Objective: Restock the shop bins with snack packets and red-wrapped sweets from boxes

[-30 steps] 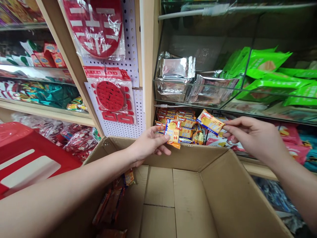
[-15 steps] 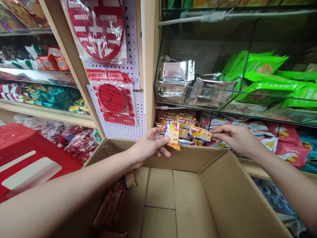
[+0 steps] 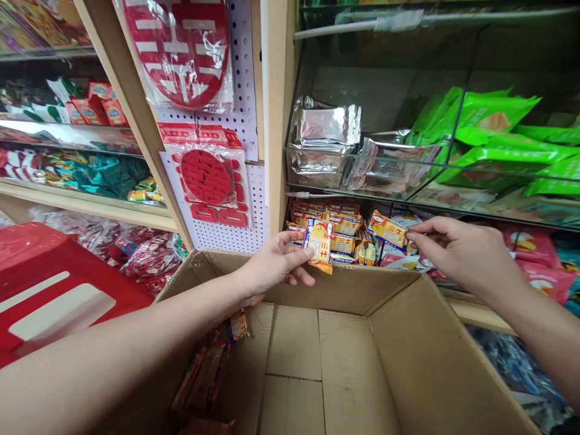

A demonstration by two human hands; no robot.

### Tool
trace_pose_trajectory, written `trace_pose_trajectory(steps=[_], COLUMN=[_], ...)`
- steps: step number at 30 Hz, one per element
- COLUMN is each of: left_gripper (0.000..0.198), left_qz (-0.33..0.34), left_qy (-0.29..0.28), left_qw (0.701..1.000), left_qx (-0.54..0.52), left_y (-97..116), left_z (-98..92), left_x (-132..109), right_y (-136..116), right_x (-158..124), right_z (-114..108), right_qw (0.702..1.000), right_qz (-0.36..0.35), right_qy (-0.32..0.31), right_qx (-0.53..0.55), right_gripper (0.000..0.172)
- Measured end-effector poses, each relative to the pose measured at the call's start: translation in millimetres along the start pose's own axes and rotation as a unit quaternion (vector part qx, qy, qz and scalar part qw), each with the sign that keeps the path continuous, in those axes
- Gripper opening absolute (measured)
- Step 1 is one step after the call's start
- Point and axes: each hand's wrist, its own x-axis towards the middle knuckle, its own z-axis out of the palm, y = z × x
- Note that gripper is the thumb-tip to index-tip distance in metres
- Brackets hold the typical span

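My left hand (image 3: 272,269) pinches a small stack of orange-and-yellow snack packets (image 3: 319,244) just above the far rim of an open cardboard box (image 3: 399,338). My right hand (image 3: 457,251) holds one more of the same packets (image 3: 386,229) by its end, in front of the shelf compartment. Behind both hands, that compartment holds a pile of like packets (image 3: 333,214). A few packets (image 3: 212,356) lie in the box's left corner.
Silver foil bags (image 3: 324,142) and green bags (image 3: 489,133) fill the glass shelf above. Red paper decorations (image 3: 206,178) hang on a white pegboard. A red plastic stool (image 3: 49,284) stands at left, with bagged goods on the shelves behind it.
My right hand first pushed its packet down toward the pile, then drew back to the right with a packet still pinched. The left hand has stayed in place.
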Motion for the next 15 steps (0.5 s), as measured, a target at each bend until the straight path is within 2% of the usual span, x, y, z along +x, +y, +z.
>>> trace_pose_trajectory(steps=[6, 11, 15], left_gripper=[0.03, 0.029, 0.03], left_qz=[0.008, 0.006, 0.005], left_qy=[-0.011, -0.011, -0.016], left_qw=[1.0, 1.0, 1.0], left_qx=[-0.004, 0.0, 0.003], left_y=[-0.9, -1.1, -1.2], left_z=[-0.9, -1.2, -2.0], left_x=[0.5, 0.8, 0.4], right_y=[-10.2, -37.6, -50.4], right_x=[12.5, 27.6, 38.3], right_z=[19.0, 30.6, 34.6], right_qw=[0.995, 0.968, 0.956], right_qz=[-0.02, -0.031, -0.028], right_qy=[0.004, -0.051, -0.13], right_qx=[-0.098, -0.246, -0.26], right_gripper=[0.023, 0.027, 0.028])
